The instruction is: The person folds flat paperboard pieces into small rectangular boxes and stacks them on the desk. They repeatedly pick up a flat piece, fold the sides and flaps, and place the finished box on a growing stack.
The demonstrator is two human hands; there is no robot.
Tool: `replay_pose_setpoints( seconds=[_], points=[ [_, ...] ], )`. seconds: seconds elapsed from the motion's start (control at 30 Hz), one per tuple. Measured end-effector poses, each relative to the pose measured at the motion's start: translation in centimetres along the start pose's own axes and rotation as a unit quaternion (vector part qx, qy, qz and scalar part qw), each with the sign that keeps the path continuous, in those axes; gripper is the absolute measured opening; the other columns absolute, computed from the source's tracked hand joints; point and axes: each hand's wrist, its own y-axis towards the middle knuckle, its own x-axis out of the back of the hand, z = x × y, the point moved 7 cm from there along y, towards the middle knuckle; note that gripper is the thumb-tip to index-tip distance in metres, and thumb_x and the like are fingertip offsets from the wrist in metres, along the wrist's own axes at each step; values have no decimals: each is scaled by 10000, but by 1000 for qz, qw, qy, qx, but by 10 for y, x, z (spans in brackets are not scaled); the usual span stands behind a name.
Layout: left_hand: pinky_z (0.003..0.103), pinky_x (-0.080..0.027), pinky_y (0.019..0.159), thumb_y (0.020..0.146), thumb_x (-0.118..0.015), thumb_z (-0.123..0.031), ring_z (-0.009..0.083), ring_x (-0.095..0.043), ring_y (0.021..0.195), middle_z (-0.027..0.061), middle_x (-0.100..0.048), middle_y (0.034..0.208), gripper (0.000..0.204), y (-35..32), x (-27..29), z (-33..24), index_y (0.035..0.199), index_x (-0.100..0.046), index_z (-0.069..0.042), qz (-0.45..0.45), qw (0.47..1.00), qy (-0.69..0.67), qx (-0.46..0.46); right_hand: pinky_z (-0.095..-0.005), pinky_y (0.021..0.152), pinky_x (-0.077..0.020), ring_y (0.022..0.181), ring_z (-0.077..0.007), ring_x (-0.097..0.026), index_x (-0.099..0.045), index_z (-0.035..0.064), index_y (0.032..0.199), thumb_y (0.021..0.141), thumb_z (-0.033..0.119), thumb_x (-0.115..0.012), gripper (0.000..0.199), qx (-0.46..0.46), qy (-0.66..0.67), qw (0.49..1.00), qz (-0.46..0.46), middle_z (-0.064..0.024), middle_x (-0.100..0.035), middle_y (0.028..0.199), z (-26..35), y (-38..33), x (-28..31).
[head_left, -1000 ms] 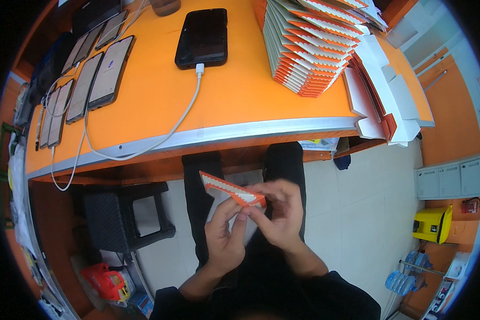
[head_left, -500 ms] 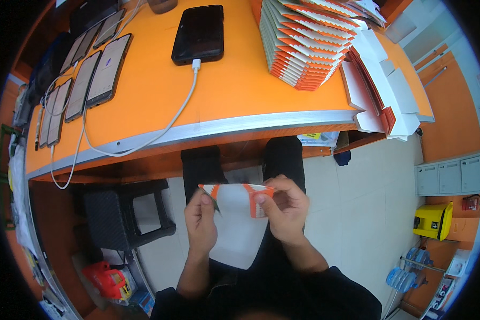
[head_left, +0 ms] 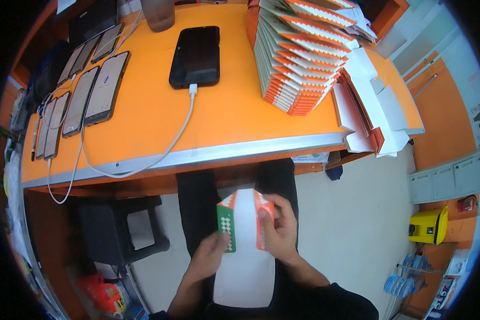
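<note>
Between my two grips, over my dark-trousered legs (head_left: pixel 197 200), is a folded card piece (head_left: pixel 244 280), plain white inside, its long bare panel running down toward my body. A green flap (head_left: pixel 226 221) with a column of white diamonds stands along its left side, an orange-red flap (head_left: pixel 258 237) with white patterning along its right, and a white strip shows between them. My right grip (head_left: pixel 276 226) is closed on the orange-red side, thumb laid over the flap; my left grip (head_left: pixel 210 253) is blurred at the lower part of the green flap, and I cannot tell whether it pinches. Left of my left grip is a black stool (head_left: pixel 98 229). Ahead of both grips, the orange bench (head_left: pixel 144 117) bears a black phone (head_left: pixel 196 56) with a white cable (head_left: pixel 176 140) plugged in. Ahead and right of my right grip rises a stack of orange-and-white folded cards (head_left: pixel 298 80); beyond its right side, an opened white carton (head_left: pixel 386 114) has red-brown pieces (head_left: pixel 364 109) along its inside. Well ahead of my left grip stands a dark see-through cup (head_left: pixel 158 15), its contents unclear. Far right of my right grip are large blue water bottles (head_left: pixel 400 285), a yellow case (head_left: pixel 428 225) and shut grey lockers (head_left: pixel 432 184).
</note>
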Motion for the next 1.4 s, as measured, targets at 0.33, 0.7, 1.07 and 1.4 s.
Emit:
replay_pose_setpoints(
  seconds=[0.33, 0.7, 1.07, 1.4],
  points=[
    [312, -552, 812, 878, -764, -86, 177, -700, 936, 148, -715, 1024, 431, -31, 2, -30, 1235, -546, 19, -100, 953, 150, -245, -230, 773, -516, 887, -87, -648, -675, -24, 1129, 1028, 59, -527, 198, 12, -24, 1000, 9, -74, -674, 1020, 42, 10, 2],
    [337, -594, 791, 725, -865, -34, 273, -743, 937, 199, -721, 1039, 560, -51, -15, -79, 1205, -582, 25, -120, 793, 338, -492, -257, 809, -552, 911, -106, -658, -650, 15, 1232, 1031, 53, -518, 244, -258, 140, 951, 96, -89, -680, 1047, -20, -18, -3],
    [346, -555, 768, 733, -884, -121, 230, -742, 891, 113, -753, 1003, 518, -58, -29, -111, 1202, -667, -85, -27, 765, 394, -509, -307, 888, -543, 1043, -166, -675, -400, 12, 1452, 841, -10, -769, 714, -155, 79, 959, 224, -131, -694, 1190, 54, 18, 44],
    [360, -534, 814, 811, -681, -142, 224, -701, 931, 56, -735, 1009, 237, -93, -75, -152, 1030, -741, -74, 30, 606, 472, -640, -354, 745, -565, 842, -308, -720, -621, 1, 1247, 882, 174, -765, 429, 20, -117, 835, 538, -150, -723, 1006, 130, 6, 40]
  ],
)
